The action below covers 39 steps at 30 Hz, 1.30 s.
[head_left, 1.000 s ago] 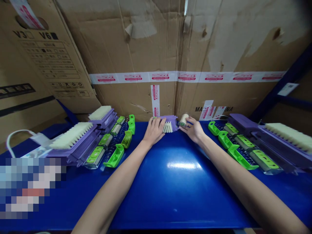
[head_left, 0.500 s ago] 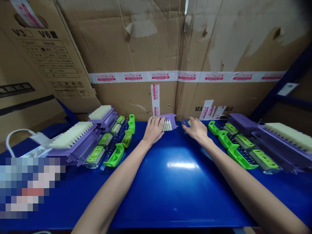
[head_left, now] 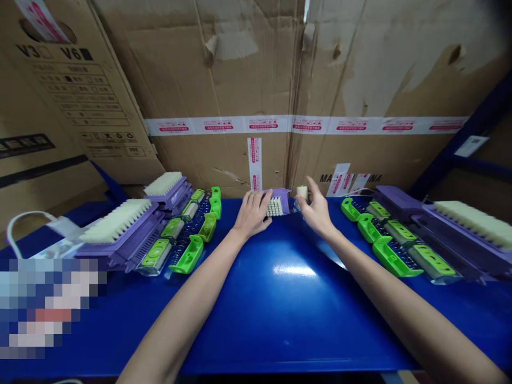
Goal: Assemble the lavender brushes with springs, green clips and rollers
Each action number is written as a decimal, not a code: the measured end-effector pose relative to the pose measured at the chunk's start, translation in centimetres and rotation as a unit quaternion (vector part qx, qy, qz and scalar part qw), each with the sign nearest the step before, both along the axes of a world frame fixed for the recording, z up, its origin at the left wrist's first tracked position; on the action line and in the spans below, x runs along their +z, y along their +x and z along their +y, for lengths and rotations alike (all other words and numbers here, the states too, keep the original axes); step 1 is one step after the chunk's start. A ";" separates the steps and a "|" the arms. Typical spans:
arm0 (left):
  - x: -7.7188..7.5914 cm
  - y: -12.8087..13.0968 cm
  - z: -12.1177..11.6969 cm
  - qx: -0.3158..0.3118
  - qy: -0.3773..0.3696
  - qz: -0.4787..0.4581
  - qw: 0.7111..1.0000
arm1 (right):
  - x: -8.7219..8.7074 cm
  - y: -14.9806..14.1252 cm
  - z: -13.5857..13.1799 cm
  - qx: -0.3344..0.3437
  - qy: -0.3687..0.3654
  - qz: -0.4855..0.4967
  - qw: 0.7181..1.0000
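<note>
At the back middle of the blue table, my left hand is closed over the left end of a purple plastic part. Rows of cream bristle-like pegs show on its front face. To the right of it my right hand has its thumb against a small clear plastic piece, with its index finger raised. A small cream block stands upright between thumb and index finger. How the clear piece and the block join is hidden by the fingers.
Purple housings with cream pegged blocks, green-topped clear boxes, dark springs and green clips line the left side. Similar housings and green clips lie on the right. Cardboard walls the back. A white plug sits at left.
My right hand has turned and shifted slightly left towards the purple part, its index finger now raised. The cream block has come upright into view. My left hand stays nearly in place.
</note>
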State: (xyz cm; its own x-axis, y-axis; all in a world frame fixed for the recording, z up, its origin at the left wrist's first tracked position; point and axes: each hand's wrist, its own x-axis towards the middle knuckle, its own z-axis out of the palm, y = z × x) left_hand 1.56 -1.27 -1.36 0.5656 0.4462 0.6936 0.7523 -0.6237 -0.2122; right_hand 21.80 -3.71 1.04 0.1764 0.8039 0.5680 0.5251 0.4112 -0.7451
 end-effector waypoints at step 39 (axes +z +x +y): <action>0.5 0.1 -0.5 0.003 -0.013 0.041 0.999 | -3.3 -1.4 0.3 0.120 -0.072 0.181 0.973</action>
State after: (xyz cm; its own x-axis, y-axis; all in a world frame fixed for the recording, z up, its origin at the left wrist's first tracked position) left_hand 1.66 -1.81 -0.89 0.6173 0.4662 0.6337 0.7366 -0.6255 -0.2573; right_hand 20.36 -3.42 -2.24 0.1419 0.9134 0.3814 0.1188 0.3668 -0.9227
